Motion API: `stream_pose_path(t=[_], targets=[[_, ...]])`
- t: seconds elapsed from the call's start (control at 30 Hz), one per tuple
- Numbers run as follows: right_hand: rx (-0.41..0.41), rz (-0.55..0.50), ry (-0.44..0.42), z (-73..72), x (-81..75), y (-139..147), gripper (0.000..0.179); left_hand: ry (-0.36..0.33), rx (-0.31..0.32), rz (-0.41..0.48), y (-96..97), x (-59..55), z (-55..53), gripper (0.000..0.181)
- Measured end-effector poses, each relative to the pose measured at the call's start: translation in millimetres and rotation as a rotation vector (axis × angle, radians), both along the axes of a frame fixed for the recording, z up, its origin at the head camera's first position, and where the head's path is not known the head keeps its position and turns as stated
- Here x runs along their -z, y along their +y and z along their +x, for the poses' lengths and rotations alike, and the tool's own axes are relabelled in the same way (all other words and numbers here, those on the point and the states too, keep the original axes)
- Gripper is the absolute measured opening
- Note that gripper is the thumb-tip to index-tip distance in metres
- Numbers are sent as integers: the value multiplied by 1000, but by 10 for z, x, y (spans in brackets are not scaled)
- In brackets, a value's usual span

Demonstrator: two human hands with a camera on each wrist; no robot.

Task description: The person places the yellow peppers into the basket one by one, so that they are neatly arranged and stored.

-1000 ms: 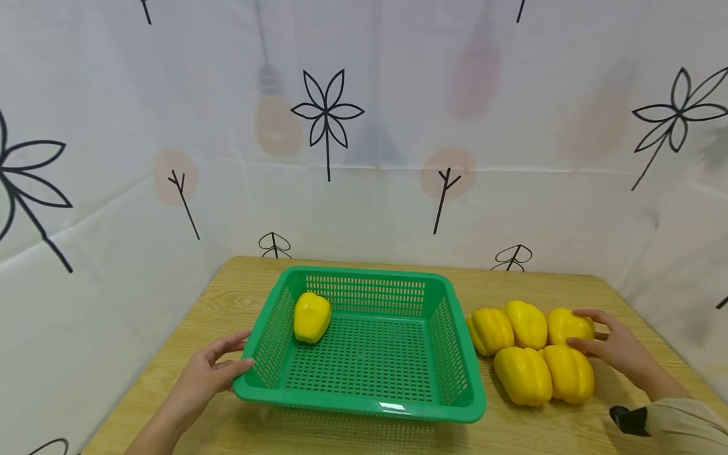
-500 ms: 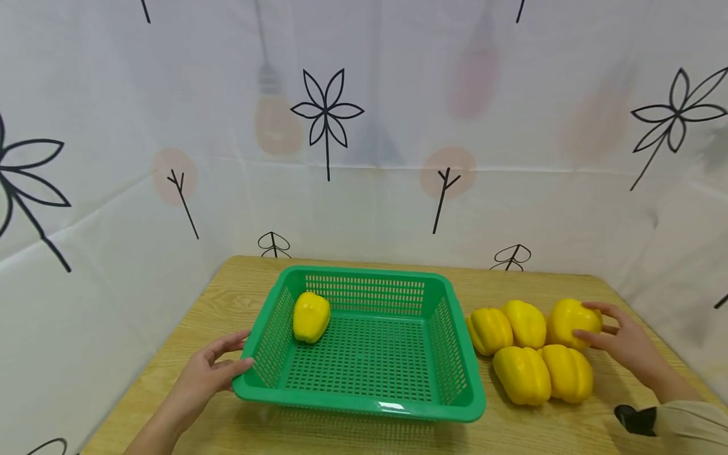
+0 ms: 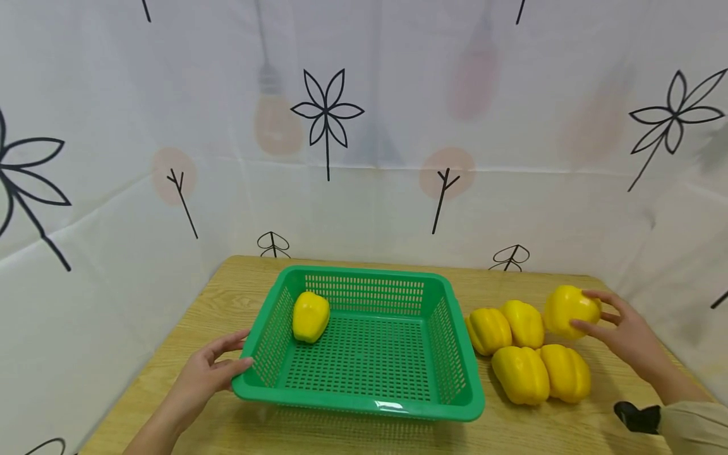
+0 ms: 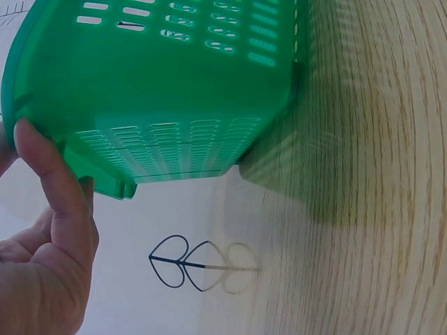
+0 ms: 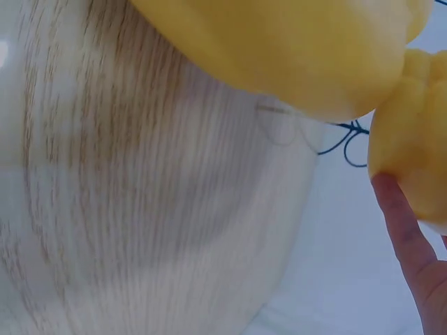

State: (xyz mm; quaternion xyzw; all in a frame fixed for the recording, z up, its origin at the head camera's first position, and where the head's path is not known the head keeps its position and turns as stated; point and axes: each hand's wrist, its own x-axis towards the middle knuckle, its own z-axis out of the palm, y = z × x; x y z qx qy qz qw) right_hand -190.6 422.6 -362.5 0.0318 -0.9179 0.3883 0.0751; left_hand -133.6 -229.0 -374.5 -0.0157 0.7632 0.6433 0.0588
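My right hand point(image 3: 631, 335) grips a yellow bell pepper point(image 3: 569, 309) between thumb and fingers, raised off the table at the right. In the right wrist view, the thumb presses on the held bell pepper point(image 5: 412, 139). My left hand point(image 3: 207, 373) holds the rim of a green plastic basket point(image 3: 364, 398) at its near left corner. The left wrist view has the fingers of the left hand point(image 4: 59, 216) at the rim of the basket point(image 4: 154, 77). One bell pepper point(image 3: 311, 318) lies inside the basket, at its back left.
Several more yellow bell peppers point(image 3: 520, 376) lie close together on the wooden table point(image 3: 227, 291), right of the basket. A white cloth with plant drawings point(image 3: 375, 208) hangs behind the table and along its sides.
My right hand has lifted its bell pepper up from the group, away from the others. The left hand and the basket stay in place.
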Motion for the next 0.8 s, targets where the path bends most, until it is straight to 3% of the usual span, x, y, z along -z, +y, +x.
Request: stream_pose_path(t=[0.4,0.8], targets=[[0,-8,37,24,-121,-178,62,-9,-12,-3,1,2,-1,63],[-41,-12,170,57,-220,-446,58,-17,-13,-11,-6,16,4,64]])
